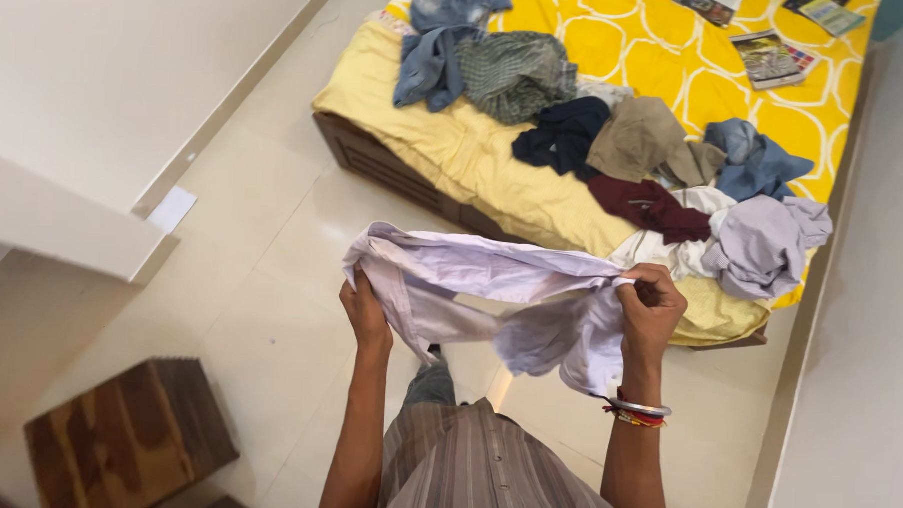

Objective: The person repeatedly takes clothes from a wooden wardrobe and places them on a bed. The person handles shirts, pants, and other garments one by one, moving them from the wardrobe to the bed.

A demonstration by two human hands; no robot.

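A pale lilac shirt [480,285] hangs stretched between both hands above the floor, in front of the bed. My left hand [363,311] grips its left end from underneath. My right hand [652,309], with bangles on the wrist, clutches the right end, where the cloth bunches and droops. A heap of crumpled clothes [615,150] lies on the yellow bedsheet [475,150] just beyond the shirt: denim, a grey-green checked piece, navy, tan, maroon, white and a lilac garment.
The wooden bed frame [375,161] stands on a glossy cream tile floor [271,278]. Magazines [769,57] lie at the far end of the bed. A brown wooden block [130,443] sits lower left. White walls close in on both sides.
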